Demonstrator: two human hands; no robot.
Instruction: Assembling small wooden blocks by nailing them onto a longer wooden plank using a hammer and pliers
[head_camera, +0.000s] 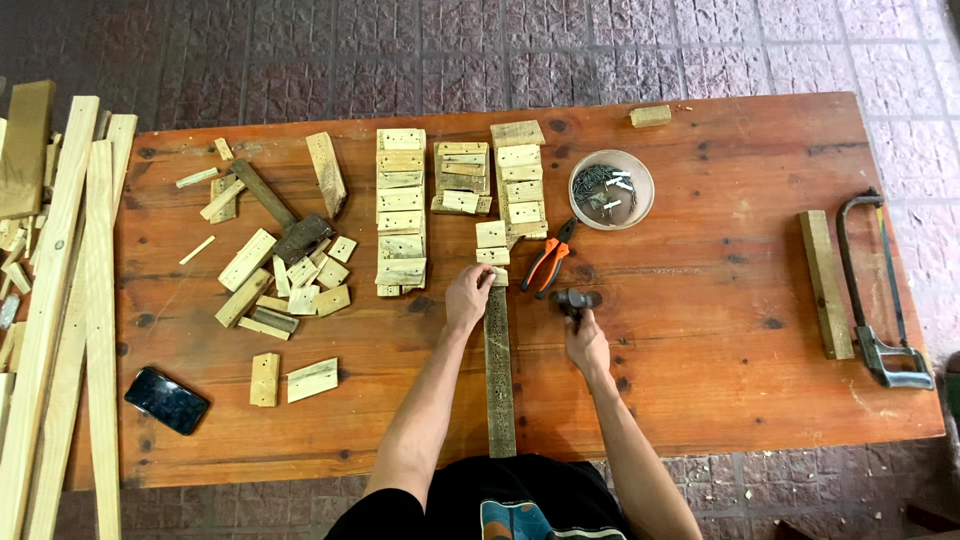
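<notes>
A long dark wooden strip lies on the wooden table, running from the front edge toward the middle. My left hand rests at the strip's far end, pinching a small wood block there. My right hand is just right of the strip and grips a hammer, its dark head raised over the table. Orange-handled pliers lie just beyond the hammer.
Rows of small pale wood blocks, a bowl of nails, a loose heap of offcuts, a phone, a wood bar and a hacksaw lie on the table. Long planks lean at the left.
</notes>
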